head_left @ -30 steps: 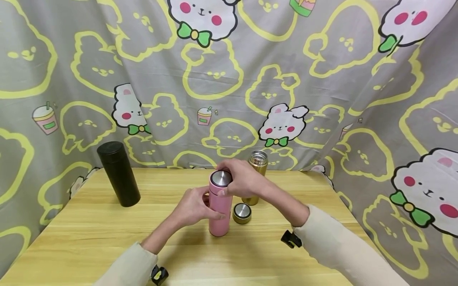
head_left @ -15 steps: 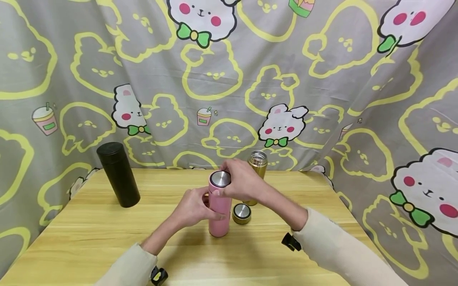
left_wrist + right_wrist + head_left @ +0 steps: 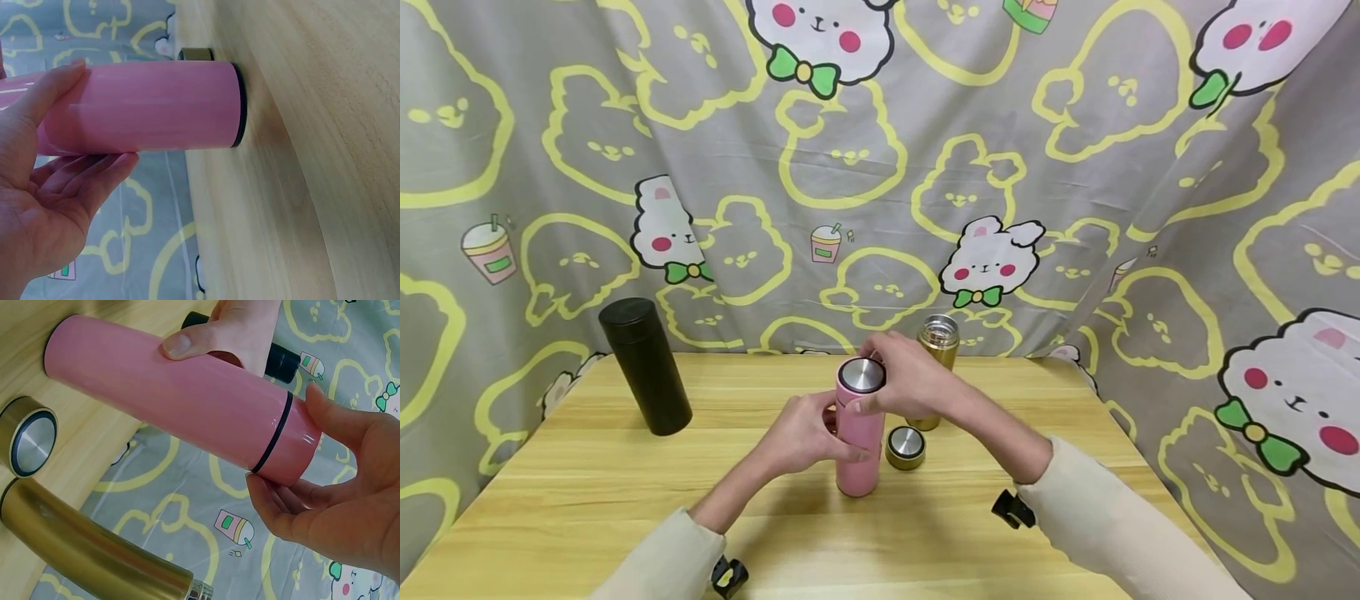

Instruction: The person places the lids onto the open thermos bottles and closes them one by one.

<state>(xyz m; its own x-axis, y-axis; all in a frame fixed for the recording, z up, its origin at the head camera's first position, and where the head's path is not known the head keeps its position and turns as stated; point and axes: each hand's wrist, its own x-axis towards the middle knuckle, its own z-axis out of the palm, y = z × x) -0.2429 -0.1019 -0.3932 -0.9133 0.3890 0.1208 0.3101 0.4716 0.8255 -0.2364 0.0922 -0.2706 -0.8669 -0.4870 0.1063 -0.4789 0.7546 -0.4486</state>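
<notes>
A pink thermos bottle [image 3: 857, 467] stands upright on the wooden table. My left hand [image 3: 803, 435] grips its body from the left, with the thumb across the front. My right hand [image 3: 904, 379] holds the pink cap [image 3: 862, 376], which has a silver disc on top. A black ring separates cap and body in the right wrist view, where my thumb and fingers pinch the cap [image 3: 300, 447] from both sides. Just right of the bottle lies a gold cap [image 3: 906, 447] with a silver top. Behind my right hand stands the gold thermos bottle [image 3: 938, 343], its steel mouth uncovered.
A black thermos bottle [image 3: 647, 367] with its lid on stands at the back left of the table [image 3: 587, 500]. A grey curtain [image 3: 865, 183] with a cartoon print hangs along the back and sides.
</notes>
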